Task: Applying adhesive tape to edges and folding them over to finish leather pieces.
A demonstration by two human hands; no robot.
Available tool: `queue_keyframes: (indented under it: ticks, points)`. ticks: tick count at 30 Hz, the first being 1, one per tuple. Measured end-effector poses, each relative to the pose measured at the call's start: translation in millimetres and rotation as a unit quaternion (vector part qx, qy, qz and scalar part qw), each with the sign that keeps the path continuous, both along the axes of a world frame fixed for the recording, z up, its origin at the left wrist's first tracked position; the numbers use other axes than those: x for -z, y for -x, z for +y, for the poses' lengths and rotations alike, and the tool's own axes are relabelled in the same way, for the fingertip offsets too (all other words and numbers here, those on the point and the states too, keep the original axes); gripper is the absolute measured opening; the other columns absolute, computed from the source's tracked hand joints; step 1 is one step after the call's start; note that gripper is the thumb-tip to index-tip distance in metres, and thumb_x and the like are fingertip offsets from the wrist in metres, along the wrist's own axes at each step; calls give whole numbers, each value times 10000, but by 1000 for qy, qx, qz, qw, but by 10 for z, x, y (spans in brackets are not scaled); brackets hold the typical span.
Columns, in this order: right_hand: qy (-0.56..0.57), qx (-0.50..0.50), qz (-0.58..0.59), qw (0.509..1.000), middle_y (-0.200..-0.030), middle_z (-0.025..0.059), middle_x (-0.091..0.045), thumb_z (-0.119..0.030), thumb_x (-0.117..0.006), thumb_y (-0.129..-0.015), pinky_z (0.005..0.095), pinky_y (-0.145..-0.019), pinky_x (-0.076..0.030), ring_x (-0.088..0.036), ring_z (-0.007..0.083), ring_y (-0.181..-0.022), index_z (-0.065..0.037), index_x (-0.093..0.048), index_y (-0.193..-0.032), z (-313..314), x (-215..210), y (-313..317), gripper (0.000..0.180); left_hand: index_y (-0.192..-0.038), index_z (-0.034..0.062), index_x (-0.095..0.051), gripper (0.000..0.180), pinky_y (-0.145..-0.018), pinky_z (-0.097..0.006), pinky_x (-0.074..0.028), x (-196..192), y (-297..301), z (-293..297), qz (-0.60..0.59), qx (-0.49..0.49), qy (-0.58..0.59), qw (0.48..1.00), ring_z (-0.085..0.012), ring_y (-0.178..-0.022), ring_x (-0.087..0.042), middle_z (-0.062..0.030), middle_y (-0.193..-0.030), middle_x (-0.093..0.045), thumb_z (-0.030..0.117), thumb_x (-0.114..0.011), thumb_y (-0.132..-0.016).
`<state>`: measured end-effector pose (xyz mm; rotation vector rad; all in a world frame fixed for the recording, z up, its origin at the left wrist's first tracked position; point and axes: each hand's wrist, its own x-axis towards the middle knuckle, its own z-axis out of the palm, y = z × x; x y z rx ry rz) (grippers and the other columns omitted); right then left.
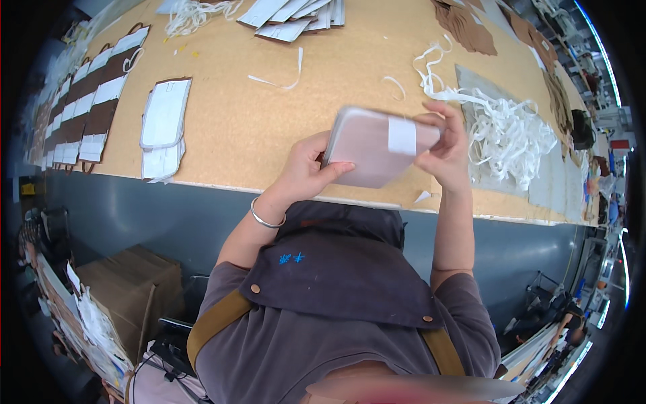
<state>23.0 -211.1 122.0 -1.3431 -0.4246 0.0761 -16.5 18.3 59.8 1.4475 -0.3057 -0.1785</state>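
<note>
Over the table's near edge I hold a flat, pale pinkish rectangular panel (pixel 367 145) with rounded corners and a pale rim. It is tilted and somewhat blurred, and I cannot tell what it is made of. A white strip (pixel 402 137) lies across its right part. My left hand (pixel 308 170) grips the left side, thumb on the face and fingers behind. At the right end, my right hand (pixel 445 149) pinches the edge with thumb and fingers, some of them hidden. To its right lies a tangled heap of white tape (pixel 508 138).
White panels (pixel 165 118) lie left on the tan table (pixel 256 128). Brown-and-white strips with loops (pixel 101 91) line the far left. More white pieces (pixel 296 17) are piled at the back, near brown fabric pieces (pixel 468 27). A cardboard box (pixel 131 283) stands below left.
</note>
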Motion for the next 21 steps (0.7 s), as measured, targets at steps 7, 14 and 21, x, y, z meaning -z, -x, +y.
queue_keyframes:
  ticks: [7, 14, 21]
  points:
    - [66, -26, 152, 986, -1034, 74, -614, 15, -729, -679, 282, -815, -477, -591, 136, -938, -1, -521, -1138, -32, 595, 67, 505, -1059, -29, -558, 292, -738, -236, -488, -198, -238, -46, 63, -2, 120, 991, -72, -846, -568, -35, -953, -609, 34, -662, -794]
    - [-21, 19, 171, 985, -997, 84, -636, 41, -668, -739, 282, -806, -489, -607, 140, -901, 8, -549, -1097, -24, 710, 39, 379, -1039, -49, -579, 251, -730, -222, -494, 1, -155, -138, 111, -3, 115, 987, -80, -821, -585, -51, -941, -624, 10, -640, -803]
    - [19, 51, 186, 981, -976, 81, -642, 20, -656, -767, 240, -769, -492, -614, 114, -857, 23, -573, -1068, 34, 602, 77, 312, -1018, -62, -590, 216, -718, -218, -497, 77, -137, -211, 103, -74, 154, 980, -85, -800, -594, -60, -922, -638, -16, -619, -809]
